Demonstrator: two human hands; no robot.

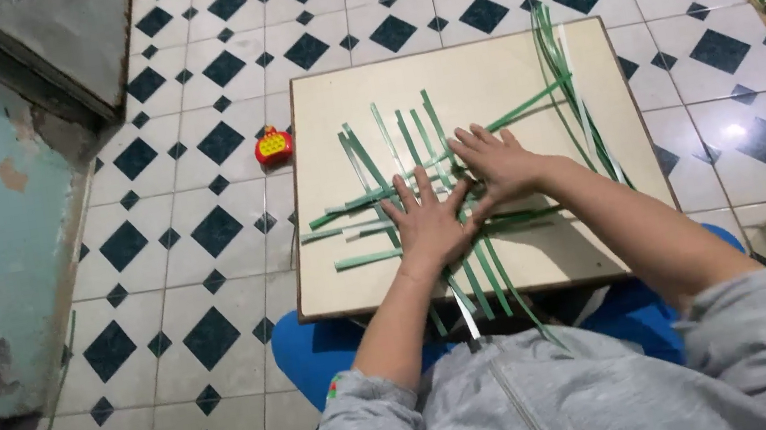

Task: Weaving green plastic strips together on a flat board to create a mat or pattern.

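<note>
The left hand [427,222] lay flat, fingers spread, pressing on the woven green strips [408,176] and grasping nothing. The right hand [494,164] also lay flat on the strips, just beside the left, fingers extended; whether it pinched a strip could not be told. The strips crossed in a loose lattice at the middle of the cream board [484,79]. A bundle of loose strips [579,105] lay on the board's right side. A red toy [273,146] sat on the tiled floor [203,232], touching the board's left edge. No containers were in view.
</note>
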